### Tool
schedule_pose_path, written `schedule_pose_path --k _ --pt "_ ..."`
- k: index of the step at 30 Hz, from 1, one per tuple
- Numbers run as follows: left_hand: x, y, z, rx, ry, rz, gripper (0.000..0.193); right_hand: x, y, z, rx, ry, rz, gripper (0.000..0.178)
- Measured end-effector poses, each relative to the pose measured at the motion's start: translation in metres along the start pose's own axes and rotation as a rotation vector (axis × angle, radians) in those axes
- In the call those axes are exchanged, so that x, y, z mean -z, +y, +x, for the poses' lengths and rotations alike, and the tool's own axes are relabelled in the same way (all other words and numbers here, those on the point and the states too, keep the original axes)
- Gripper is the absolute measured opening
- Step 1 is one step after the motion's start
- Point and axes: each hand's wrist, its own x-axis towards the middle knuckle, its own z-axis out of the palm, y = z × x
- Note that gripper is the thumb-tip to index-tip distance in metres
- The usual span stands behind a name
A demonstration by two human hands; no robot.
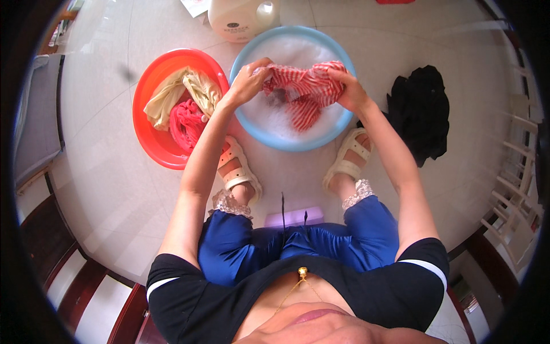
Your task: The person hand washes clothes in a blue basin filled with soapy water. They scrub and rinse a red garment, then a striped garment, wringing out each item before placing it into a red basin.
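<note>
Stretched between my two hands is a red-and-white striped cloth garment (306, 86), held over a light blue basin (243, 123). White suds (269, 117) cover the water in the basin, and the garment's lower end hangs down onto them. At the garment's left end, my left hand (250, 82) is closed on the fabric. My right hand (350, 92) grips the other end, near the basin's right rim. What kind of garment it is cannot be made out.
Left of the blue basin stands a red basin (150, 140) with cream cloth (166, 97) and pinkish-red cloth (187, 123) inside. A large pale jug (238, 23) stands behind. Black cloth (421, 114) lies on the floor at right. A lilac stool (298, 217) is beneath me.
</note>
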Motion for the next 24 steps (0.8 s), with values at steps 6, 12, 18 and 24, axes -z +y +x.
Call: schedule_pose_path --k 6,12,18,24 --pt "-0.007 0.011 -0.001 0.114 -0.03 -0.104 0.021 0.012 0.007 0.006 -0.028 0.047 -0.57 0.023" --pt "0.0 -0.014 -0.005 -0.018 0.019 0.071 0.03 0.018 0.002 0.011 0.167 0.135 -0.256 0.02" --pt "0.0 0.003 -0.008 -0.072 -0.035 0.291 0.037 0.012 -0.001 0.01 0.146 0.109 -0.257 0.023" --pt "0.016 0.008 -0.004 0.113 -0.22 0.13 0.021 0.018 0.001 0.011 0.041 0.082 -0.166 0.021"
